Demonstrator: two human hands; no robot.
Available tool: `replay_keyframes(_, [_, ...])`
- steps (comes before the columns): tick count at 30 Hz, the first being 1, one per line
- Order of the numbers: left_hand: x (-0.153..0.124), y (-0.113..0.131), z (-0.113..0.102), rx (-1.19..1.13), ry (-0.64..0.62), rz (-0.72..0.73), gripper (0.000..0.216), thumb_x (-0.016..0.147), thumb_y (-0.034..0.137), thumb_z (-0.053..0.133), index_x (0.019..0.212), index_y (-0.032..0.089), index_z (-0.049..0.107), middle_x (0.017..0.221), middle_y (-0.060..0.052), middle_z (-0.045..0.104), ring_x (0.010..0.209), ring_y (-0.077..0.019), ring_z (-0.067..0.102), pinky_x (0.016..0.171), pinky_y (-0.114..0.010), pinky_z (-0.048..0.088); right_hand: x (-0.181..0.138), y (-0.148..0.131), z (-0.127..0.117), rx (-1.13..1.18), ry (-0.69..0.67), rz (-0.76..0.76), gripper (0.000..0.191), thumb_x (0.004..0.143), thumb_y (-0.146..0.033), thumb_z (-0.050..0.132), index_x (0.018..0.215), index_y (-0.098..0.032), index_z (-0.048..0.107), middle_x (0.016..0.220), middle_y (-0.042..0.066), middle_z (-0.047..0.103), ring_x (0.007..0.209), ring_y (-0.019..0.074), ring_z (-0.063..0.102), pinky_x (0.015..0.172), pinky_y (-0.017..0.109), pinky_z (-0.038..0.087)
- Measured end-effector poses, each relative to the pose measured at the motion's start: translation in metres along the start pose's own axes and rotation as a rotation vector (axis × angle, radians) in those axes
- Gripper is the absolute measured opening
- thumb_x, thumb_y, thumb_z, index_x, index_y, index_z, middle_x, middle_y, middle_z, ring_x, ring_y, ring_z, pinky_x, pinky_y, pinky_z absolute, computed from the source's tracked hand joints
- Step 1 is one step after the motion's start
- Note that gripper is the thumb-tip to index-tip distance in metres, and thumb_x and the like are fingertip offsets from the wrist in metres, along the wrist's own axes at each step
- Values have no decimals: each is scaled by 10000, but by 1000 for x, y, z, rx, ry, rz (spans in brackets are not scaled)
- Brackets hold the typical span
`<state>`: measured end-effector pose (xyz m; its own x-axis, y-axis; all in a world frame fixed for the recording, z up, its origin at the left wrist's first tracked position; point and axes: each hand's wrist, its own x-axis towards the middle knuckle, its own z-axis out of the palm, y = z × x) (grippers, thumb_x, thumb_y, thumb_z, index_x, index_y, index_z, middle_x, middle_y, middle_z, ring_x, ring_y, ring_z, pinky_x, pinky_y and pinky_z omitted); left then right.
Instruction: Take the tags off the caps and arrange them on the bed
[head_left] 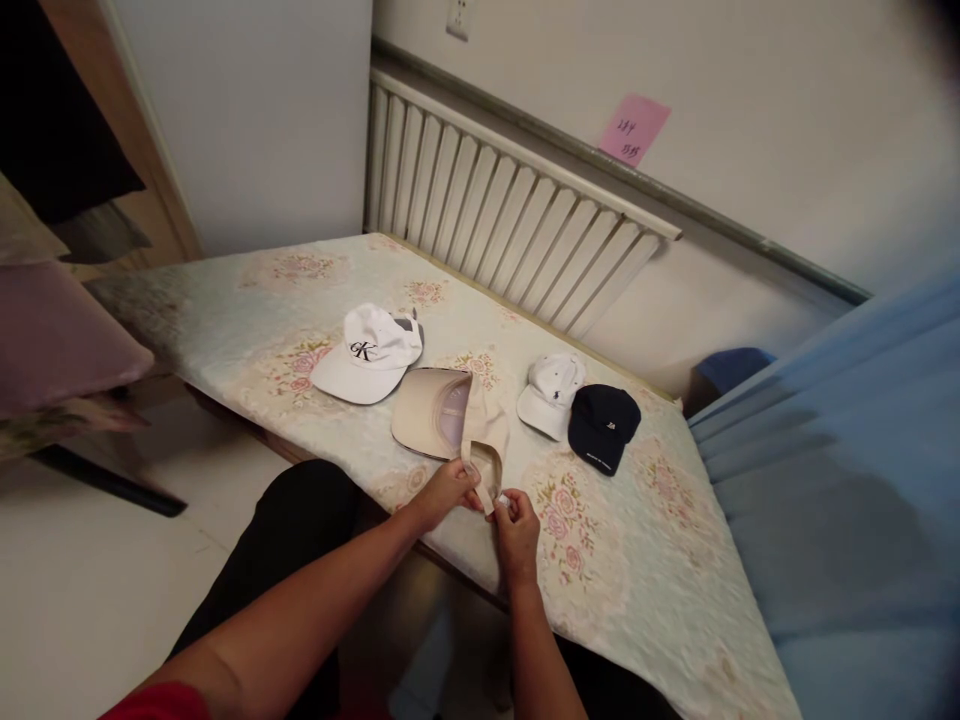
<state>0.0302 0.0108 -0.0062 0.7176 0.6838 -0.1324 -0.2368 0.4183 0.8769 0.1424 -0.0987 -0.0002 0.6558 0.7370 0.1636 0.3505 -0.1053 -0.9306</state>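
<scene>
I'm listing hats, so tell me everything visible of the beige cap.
The beige cap looks like fabric, with a dark-edged brim, a lilac-gray panel beside it, and a strap across the rear opening. It is tilted near the front edge of the floral cloth, brim toward the picture's left. The left hand grips beside the opening; the right hand pinches near the strap's end.

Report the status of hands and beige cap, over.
Left hand, right hand at beige cap, fingers on back strap. White CK cap near brim, clear of hands.
</scene>
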Motion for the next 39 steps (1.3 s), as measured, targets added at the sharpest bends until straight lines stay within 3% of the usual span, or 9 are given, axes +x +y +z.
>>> replay_keyframes(7, [0,-1,-4,-76,6,-3,365,646,297,750,888,151,520,697,23,629,564,-109,623,638,-262,502,1,-1,1,44,-28,17,250,719,-341,603,897,-168,626,549,-49,549,508,165,578,485,238,402])
replay_keyframes(13, [0,-2,-5,-89,5,18,351,635,265,749,889,140,541,713,18,619,556,-90,587,603,-237,467,0,2,1,-12,-7,-5,273,730,-316,583,944,-158,644,545,-51,531,509,158,551,510,244,398])
replay_keyframes(23, [-1,2,-1,-91,25,39,246,636,197,688,835,131,559,687,25,610,527,-68,532,560,-210,411,-3,6,5,-356,151,-347,218,816,-265,494,933,-171,653,854,65,578,784,191,531,729,306,436])
replay_keyframes(33, [-2,4,1,-95,61,21,275,615,210,694,843,128,564,639,33,593,506,-72,518,540,-210,394,-2,19,6,-399,102,-333,252,849,-240,468,1020,-155,633,944,85,651,864,199,586,803,313,440])
replay_keyframes(39, [-1,1,0,-81,45,38,268,628,225,697,845,129,572,647,29,597,513,-74,527,553,-212,399,-4,10,6,-470,147,-377,233,853,-234,469,989,-159,642,877,75,550,820,203,532,753,314,435])
